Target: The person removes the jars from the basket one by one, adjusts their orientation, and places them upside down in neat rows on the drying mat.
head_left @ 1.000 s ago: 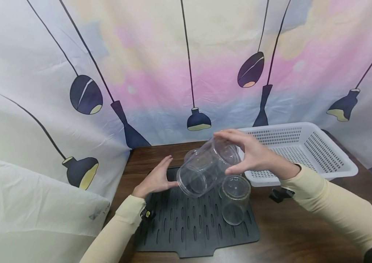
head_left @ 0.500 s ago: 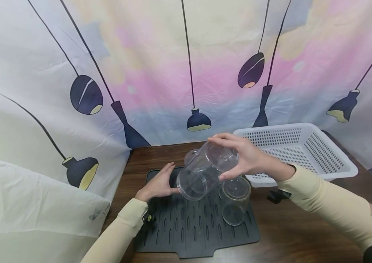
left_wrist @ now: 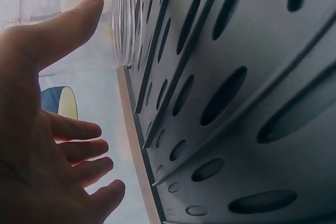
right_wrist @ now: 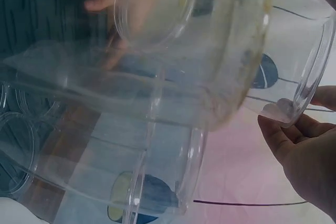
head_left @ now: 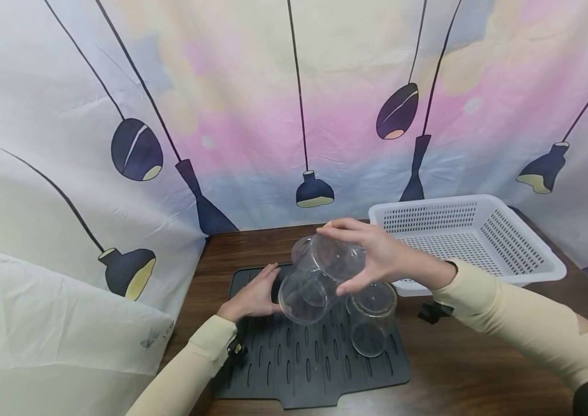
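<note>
My right hand (head_left: 379, 248) grips the upper end of a clear, see-through jar (head_left: 304, 300), thumb on the near side and fingers over the far side. The jar is tilted over the dark slotted mat (head_left: 294, 381), its lower end facing down and left. Beside that lower end is my left hand (head_left: 253, 296), thumb tip close to the rim and fingers loosely extended. In the left wrist view the fingers (left_wrist: 86, 153) curl around nothing. Another clear jar (head_left: 369, 335) stands on the mat's right side, and part of one more (head_left: 300, 247) shows behind the held jar.
A white perforated basket (head_left: 549, 268) stands at the back right of the brown wooden table (head_left: 460, 358). Behind the table hangs a cloth (head_left: 252, 115) printed with lamps. White fabric (head_left: 65, 323) borders the left side.
My right hand has lowered the tilted jar a little and shifted left. The left hand has come slightly down and right, staying beside the jar's rim.
</note>
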Tool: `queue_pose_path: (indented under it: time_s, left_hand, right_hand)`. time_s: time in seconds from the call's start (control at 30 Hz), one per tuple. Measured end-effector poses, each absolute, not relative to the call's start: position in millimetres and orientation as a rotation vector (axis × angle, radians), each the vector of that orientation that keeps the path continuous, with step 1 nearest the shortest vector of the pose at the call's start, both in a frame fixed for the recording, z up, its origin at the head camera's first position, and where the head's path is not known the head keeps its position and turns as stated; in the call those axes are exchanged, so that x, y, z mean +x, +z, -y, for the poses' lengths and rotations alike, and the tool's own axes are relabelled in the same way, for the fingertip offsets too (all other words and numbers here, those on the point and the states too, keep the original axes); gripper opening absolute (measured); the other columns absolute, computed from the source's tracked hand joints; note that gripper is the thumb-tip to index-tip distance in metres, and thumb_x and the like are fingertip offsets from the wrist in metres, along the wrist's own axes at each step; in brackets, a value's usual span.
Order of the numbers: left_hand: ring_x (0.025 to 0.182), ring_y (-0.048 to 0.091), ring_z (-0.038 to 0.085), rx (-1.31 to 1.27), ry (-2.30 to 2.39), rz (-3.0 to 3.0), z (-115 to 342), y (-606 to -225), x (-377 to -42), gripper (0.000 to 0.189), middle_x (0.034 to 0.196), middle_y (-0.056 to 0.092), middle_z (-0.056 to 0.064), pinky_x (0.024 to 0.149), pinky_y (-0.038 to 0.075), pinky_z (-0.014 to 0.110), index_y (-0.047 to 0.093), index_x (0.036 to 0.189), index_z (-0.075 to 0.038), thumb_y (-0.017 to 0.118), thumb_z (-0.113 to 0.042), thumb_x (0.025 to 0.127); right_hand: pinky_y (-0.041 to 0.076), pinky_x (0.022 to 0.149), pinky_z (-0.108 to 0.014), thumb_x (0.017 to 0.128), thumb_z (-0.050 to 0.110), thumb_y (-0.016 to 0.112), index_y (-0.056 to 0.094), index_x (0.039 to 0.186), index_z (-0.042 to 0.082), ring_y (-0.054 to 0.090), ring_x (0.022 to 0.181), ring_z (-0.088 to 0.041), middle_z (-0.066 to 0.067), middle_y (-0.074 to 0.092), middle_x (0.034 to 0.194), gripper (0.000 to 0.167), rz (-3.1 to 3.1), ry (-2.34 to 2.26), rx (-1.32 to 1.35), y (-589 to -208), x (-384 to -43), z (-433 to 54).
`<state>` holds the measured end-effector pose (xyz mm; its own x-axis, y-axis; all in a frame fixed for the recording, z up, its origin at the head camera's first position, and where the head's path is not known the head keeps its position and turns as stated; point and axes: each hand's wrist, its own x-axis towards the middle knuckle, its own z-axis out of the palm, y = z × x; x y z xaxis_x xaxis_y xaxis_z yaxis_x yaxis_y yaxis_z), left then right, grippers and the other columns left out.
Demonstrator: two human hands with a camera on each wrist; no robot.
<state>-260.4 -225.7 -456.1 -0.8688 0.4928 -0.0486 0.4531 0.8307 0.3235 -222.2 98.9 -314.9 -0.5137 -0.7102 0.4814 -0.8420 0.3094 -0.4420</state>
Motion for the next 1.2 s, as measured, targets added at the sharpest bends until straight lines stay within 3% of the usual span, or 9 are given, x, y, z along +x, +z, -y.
queue_pose_path:
  time_s: [0.33, 0.5, 1.2]
  left_hand:
    - [0.149, 0.019, 0.032, 0.714, 0.477, -2.846, 226, -463, -261, 0.105, 0.160, 0.024, 0.017, 0.115, 0.031, 0.050, 0.034, 0.150, 0.001, 0.079, -0.056, 0.074]
    - [0.149, 0.021, 0.032, 0.708, 0.433, -2.841, 226, -465, -260, 0.106, 0.159, 0.025, 0.017, 0.116, 0.029, 0.048, 0.033, 0.150, 0.002, 0.078, -0.057, 0.074]
    - [0.147, 0.023, 0.035, 0.698, 0.405, -2.802, 227, -473, -258, 0.104, 0.158, 0.027, 0.018, 0.114, 0.031, 0.051, 0.035, 0.148, 0.002, 0.077, -0.057, 0.074]
  right_hand:
    - [0.050, 0.095, -0.049, 0.065, 0.052, 0.086, 0.049, 0.143, 0.011, 0.049, 0.126, -0.022, -0.006, 0.050, 0.139, 0.096, 2.357, 0.942, 1.473, -319, -221, -92]
    - [0.052, 0.093, -0.044, 0.065, 0.052, 0.087, 0.049, 0.143, 0.011, 0.048, 0.124, -0.020, -0.006, 0.050, 0.138, 0.096, 2.374, 0.926, 1.496, -320, -219, -88]
    - [0.050, 0.095, -0.042, 0.065, 0.055, 0.084, 0.050, 0.142, 0.009, 0.049, 0.125, -0.021, -0.008, 0.051, 0.137, 0.096, 2.442, 0.745, 1.561, -330, -216, -73]
